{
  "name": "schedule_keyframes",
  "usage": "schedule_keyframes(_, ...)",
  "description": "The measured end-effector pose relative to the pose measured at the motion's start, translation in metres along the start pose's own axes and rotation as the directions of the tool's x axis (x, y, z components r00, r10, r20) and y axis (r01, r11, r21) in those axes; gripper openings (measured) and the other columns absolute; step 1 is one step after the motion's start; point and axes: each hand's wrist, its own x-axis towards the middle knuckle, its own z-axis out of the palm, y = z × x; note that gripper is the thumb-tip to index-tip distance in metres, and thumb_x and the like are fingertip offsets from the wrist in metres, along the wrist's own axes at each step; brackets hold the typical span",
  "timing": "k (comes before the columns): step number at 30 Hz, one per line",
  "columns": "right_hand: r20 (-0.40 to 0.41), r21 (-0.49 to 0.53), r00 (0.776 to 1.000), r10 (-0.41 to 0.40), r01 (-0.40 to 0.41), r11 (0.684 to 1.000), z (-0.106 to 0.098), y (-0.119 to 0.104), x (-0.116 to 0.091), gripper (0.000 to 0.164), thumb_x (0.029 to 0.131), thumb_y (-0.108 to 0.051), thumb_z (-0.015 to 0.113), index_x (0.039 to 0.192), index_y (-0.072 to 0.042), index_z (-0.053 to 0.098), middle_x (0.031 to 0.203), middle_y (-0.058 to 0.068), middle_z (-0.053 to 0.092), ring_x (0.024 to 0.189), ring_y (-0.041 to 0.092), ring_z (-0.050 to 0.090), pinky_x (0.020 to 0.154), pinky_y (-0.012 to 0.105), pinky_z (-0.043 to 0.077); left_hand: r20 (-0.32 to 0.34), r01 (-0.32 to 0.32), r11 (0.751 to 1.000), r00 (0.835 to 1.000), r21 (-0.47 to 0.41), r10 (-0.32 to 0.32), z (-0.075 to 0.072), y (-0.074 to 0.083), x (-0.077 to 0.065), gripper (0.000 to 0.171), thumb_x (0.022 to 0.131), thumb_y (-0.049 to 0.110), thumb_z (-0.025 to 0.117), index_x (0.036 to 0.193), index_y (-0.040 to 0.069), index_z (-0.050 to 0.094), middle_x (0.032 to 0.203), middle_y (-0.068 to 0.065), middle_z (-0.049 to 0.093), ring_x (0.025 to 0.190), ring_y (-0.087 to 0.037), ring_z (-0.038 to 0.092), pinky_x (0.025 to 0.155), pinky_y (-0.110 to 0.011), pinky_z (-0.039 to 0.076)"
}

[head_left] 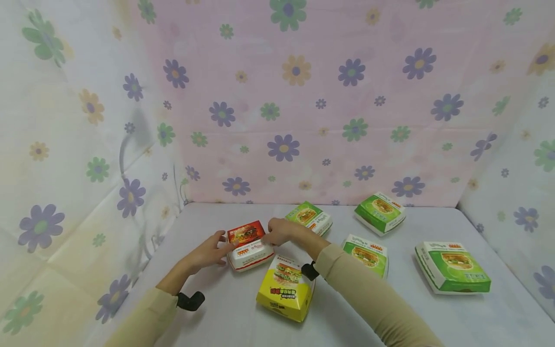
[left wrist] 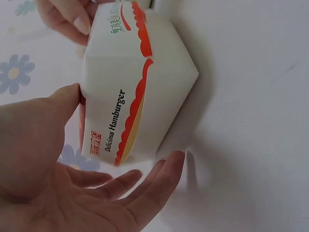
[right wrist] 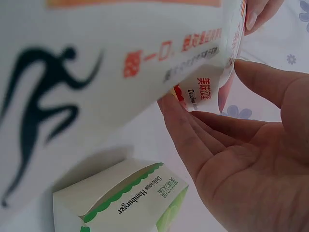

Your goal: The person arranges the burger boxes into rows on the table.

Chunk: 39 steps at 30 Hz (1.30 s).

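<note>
1. A pink cloth wall [head_left: 321, 132] printed with purple, green and orange flowers fills the upper middle.
2. Whitish flowered left cloth [head_left: 65, 140] and right cloth [head_left: 516, 154] line the frame's sides.
3. A pale tabletop [head_left: 227, 313] spreads across the lower middle under soft light.

Booth-like setup [head_left: 86, 72], flwr-print cloth bkdrp [head_left: 325, 106], pale tbl [head_left: 455, 323]

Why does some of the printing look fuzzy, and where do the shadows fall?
Right wrist view: the nearest box looms large, its running figure soft-edged, while lettering on the green-and-white box is readable; left wrist view: a soft shadow lies right of the red-and-white box; closeness probably explains the fuzziness.
</note>
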Motion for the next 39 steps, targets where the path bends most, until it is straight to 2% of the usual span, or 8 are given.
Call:
schedule_keyframes(3, -0.002, 0.066, 1.000, 0.019, -0.019, 0.998, 0.004, 0.000, -0.002, 0.026, 0.100, -0.027, 0.066, 0.098, -0.001, 0.061, 0.081, 0.007, 0.062, 0.071, 0.018, 0.059, 0.069, 0.031, 0.050, 0.010, -0.008, 1.000, 1.000, -0.003, 0.008, -0.003, -0.001, 0.006, 0.082, 0.104, 0.040, 0.060, 0.155, -0.011, 0.020, 0.151, -0.033, 0.037, 0.105, -0.031, 0.067, 0.084, -0.042, 0.061)
schedule_keyframes(9, -0.009, 0.213, 0.997, 0.078, -0.075, 0.974, 0.009, -0.001, -0.010, 0.028, 0.099, -0.025, 0.068, 0.105, 0.000, 0.057, 0.092, 0.016, 0.067, 0.089, 0.033, 0.072, 0.084, 0.043, 0.060, 0.028, -0.007, 0.998, 1.000, -0.056, 0.009, -0.007, -0.002, 0.016, 0.069, 0.106, 0.035, 0.057, 0.152, -0.009, 0.031, 0.149, -0.033, 0.040, 0.122, -0.038, 0.059, 0.085, -0.042, 0.061)
schedule_keyframes(15, 0.002, 0.231, 0.996, 0.085, -0.083, 0.969, 0.009, -0.003, -0.012, 0.027, 0.099, -0.025, 0.068, 0.103, -0.001, 0.057, 0.092, 0.014, 0.067, 0.082, 0.027, 0.071, 0.084, 0.042, 0.060, 0.065, 0.005, 0.993, 0.998, -0.119, 0.003, -0.005, -0.002, 0.016, 0.064, 0.108, 0.032, 0.053, 0.153, -0.008, 0.031, 0.152, -0.035, 0.037, 0.123, -0.039, 0.057, 0.088, -0.046, 0.060)
schedule_keyframes(23, -0.032, 0.294, 0.995, 0.090, -0.077, 0.953, 0.008, -0.002, -0.005, 0.022, 0.098, -0.016, 0.068, 0.103, 0.003, 0.057, 0.091, 0.013, 0.063, 0.083, 0.029, 0.073, 0.083, 0.042, 0.061, 0.059, -0.016, 0.995, 0.998, -0.096, 0.022, -0.005, 0.011, 0.021, 0.069, 0.109, 0.036, 0.050, 0.157, -0.007, 0.025, 0.154, -0.034, 0.034, 0.122, -0.038, 0.058, 0.089, -0.045, 0.060)
schedule_keyframes(29, -0.119, 0.359, 0.988, 0.096, -0.048, 0.932, -0.003, 0.002, 0.002, 0.019, 0.098, -0.012, 0.067, 0.097, 0.005, 0.059, 0.089, 0.015, 0.066, 0.085, 0.033, 0.073, 0.071, 0.033, 0.062, 0.034, -0.051, 0.994, 0.998, -0.098, 0.055, -0.014, 0.025, 0.042, 0.067, 0.110, 0.036, 0.049, 0.158, -0.004, 0.025, 0.155, -0.033, 0.035, 0.122, -0.037, 0.058, 0.087, -0.044, 0.060)
schedule_keyframes(32, -0.170, 0.358, 0.981, 0.097, -0.030, 0.933, -0.010, 0.004, 0.006, 0.020, 0.099, -0.013, 0.067, 0.102, 0.006, 0.060, 0.093, 0.014, 0.067, 0.083, 0.029, 0.071, 0.063, 0.027, 0.059, 0.024, -0.068, 0.992, 0.997, -0.111, 0.071, -0.018, 0.030, 0.056, 0.064, 0.110, 0.035, 0.048, 0.157, -0.003, 0.027, 0.153, -0.031, 0.038, 0.120, -0.035, 0.059, 0.088, -0.044, 0.060)
schedule_keyframes(36, -0.219, 0.381, 0.966, 0.140, -0.048, 0.923, -0.015, 0.007, 0.016, 0.028, 0.099, -0.014, 0.067, 0.115, 0.008, 0.060, 0.100, 0.014, 0.066, 0.081, 0.023, 0.066, 0.077, 0.035, 0.061, -0.001, -0.069, 0.990, 0.998, -0.120, 0.069, -0.021, 0.036, 0.075, 0.063, 0.110, 0.035, 0.047, 0.158, -0.002, 0.028, 0.149, -0.028, 0.045, 0.116, -0.032, 0.060, 0.090, -0.043, 0.059)
schedule_keyframes(39, -0.246, 0.382, 0.952, 0.182, -0.077, 0.921, -0.016, 0.007, 0.025, 0.029, 0.099, -0.015, 0.067, 0.116, 0.007, 0.058, 0.099, 0.014, 0.065, 0.077, 0.020, 0.059, 0.083, 0.039, 0.060, -0.026, -0.057, 0.991, 0.998, -0.118, 0.055, -0.023, 0.038, 0.087, 0.064, 0.110, 0.038, 0.046, 0.158, 0.000, 0.028, 0.145, -0.025, 0.050, 0.113, -0.030, 0.061, 0.092, -0.043, 0.058)
